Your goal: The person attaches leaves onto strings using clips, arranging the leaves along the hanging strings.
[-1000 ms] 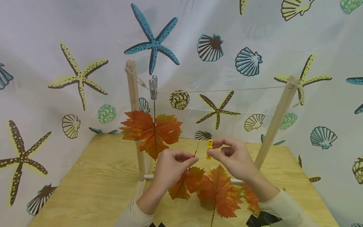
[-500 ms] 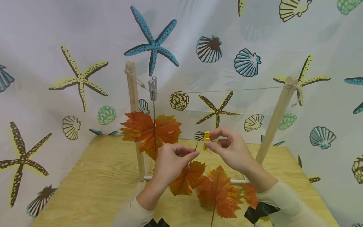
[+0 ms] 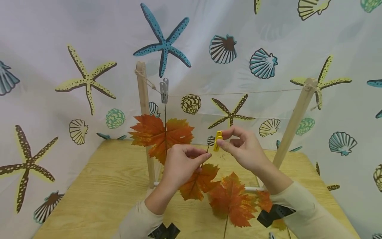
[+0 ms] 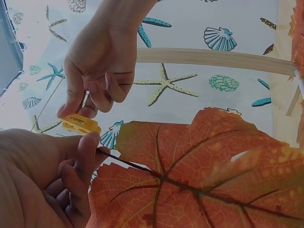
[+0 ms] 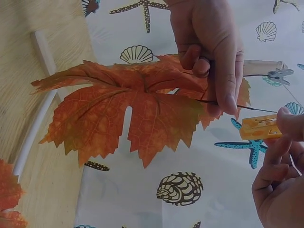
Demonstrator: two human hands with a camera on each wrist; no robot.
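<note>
My left hand pinches the thin dark stem of an orange artificial maple leaf, which hangs below the fingers. In the right wrist view the stem sticks out past the fingertips. Just to the right, my right hand holds a yellow clothespin between thumb and fingers, near the stem's tip. Whether the clothespin touches the stem I cannot tell. Another maple leaf hangs by its stem from a grey clothespin on the twine.
Two wooden posts hold the twine, with a white rod low between them. More maple leaves lie on the wooden table. A cloth with starfish and shells hangs behind.
Both hands have risen a little, carrying the leaf and the yellow clothespin. The clothespin has moved up and closer to the stem's tip. The hanging leaf stays on its grey clothespin.
</note>
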